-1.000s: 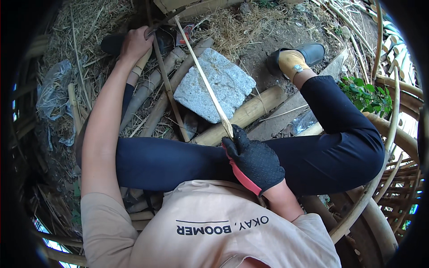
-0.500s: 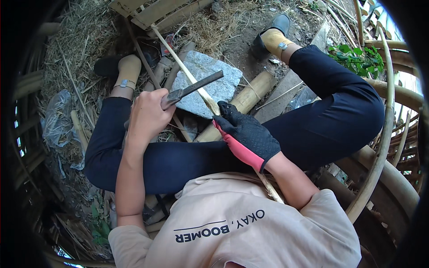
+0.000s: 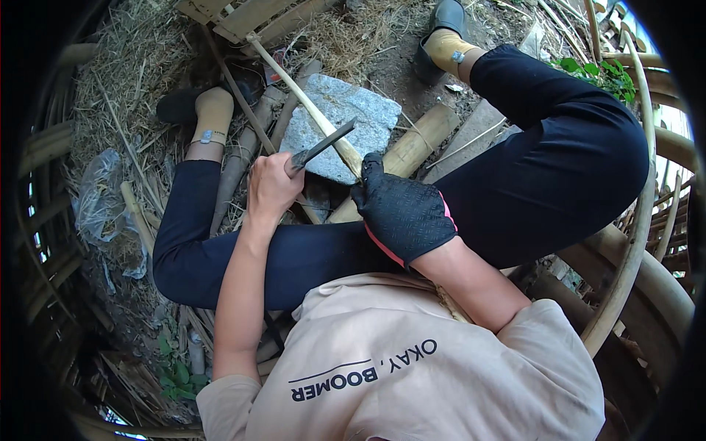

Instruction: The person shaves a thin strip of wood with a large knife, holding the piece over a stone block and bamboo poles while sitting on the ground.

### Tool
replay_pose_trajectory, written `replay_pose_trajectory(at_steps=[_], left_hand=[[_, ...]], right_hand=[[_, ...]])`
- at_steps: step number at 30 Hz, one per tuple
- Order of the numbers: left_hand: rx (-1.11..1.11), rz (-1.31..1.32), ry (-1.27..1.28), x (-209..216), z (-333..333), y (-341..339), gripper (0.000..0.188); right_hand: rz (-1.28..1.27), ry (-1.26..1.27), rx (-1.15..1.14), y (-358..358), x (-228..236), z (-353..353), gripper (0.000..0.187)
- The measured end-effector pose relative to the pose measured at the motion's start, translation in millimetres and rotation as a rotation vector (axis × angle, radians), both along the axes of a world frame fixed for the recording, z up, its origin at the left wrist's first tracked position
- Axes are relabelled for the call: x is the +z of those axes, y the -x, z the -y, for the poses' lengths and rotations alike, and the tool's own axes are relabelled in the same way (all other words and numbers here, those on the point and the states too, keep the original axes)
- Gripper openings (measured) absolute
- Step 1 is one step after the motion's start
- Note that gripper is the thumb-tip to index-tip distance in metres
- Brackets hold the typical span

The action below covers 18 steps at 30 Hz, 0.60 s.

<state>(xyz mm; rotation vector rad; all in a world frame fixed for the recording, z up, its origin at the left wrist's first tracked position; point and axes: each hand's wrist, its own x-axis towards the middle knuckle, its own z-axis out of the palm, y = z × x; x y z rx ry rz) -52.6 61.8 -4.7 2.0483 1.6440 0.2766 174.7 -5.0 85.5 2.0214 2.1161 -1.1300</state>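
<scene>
1. Left hand [image 3: 269, 189]: bare, fingers curled firmly around the grip of a dark grey, straight-bladed metal knife [image 3: 327, 142]. The hand covers most of the grip. The blade projects from the thumb side, toward the upper right.
2. Right hand [image 3: 406, 213]: covered by a black textured glove with pink edging. The fingers are wrapped around a long, pale, narrow bamboo strip [image 3: 348, 154], with the thumb laid forward along it.
3. Bamboo strip: runs diagonally from the upper left, above the stone, down to the gloved hand. A further length shows beneath the right forearm, beside the shirt.
4. Knife position: the blade crosses over the strip in this view, just ahead of the glove. Contact between the blade and the strip cannot be determined.
5. Ground items: a rough, light grey stone block [image 3: 371, 110] lies below the strip. A thick, yellowish bamboo log [image 3: 423, 140] lies just beside its right edge.
6. Person: seated with knees apart, in dark navy trousers [image 3: 562, 162] and a beige short-sleeved shirt [image 3: 441, 367].
7. Surroundings: a crumpled clear plastic bag [image 3: 101, 198] lies at the left; a green leafy plant [image 3: 601, 77] stands at the upper right.
</scene>
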Motion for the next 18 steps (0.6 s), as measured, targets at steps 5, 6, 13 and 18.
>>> replay_pose_trajectory(at_steps=[5, 6, 13, 18], left_hand=[[0.232, -0.091, 0.009, -4.0, -34.7, 23.2, 0.019], [0.146, -0.060, 0.019, -2.2, -30.9, 23.3, 0.019], [-0.013, 0.132, 0.073, -8.6, -5.9, 6.7, 0.021], [0.129, -0.064, 0.006, -21.3, -38.7, 15.3, 0.024]], right_hand=[[0.018, -0.005, 0.033, -4.3, -3.3, -2.7, 0.048], [0.019, -0.013, 0.019, -4.5, -2.2, -1.5, 0.047], [0.015, -0.011, 0.022, -2.4, -4.9, 0.3, 0.047], [0.018, -0.070, 0.031, -3.9, -10.6, 3.1, 0.049]])
